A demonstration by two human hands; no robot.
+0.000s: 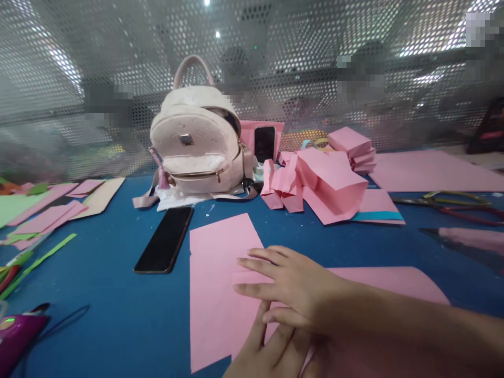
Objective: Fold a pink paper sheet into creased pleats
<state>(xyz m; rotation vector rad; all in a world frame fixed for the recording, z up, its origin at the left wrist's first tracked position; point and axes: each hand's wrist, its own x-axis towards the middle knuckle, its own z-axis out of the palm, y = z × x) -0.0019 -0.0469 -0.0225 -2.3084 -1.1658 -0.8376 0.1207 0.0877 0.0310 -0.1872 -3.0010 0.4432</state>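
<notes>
A sheet of pink paper (214,278) lies on the blue table, with another piece of pink paper overlapping its right side. My right hand (293,283) reaches in from the right and rests palm down on the paper, fingers spread toward the left. Below it, at the bottom edge, my left hand (275,352) lies on the paper with its fingers apart; part of it is cut off by the frame. The two hands touch or overlap near the right thumb. More pink paper (386,281) extends under the right forearm.
Behind the sheet are a black phone (164,241) and a white backpack (197,142). Folded pink paper shapes (326,181) stand at back right, near scissors (452,202) and a pink-handled tool (468,236). Paper scraps (51,215) and a purple object (19,336) lie left.
</notes>
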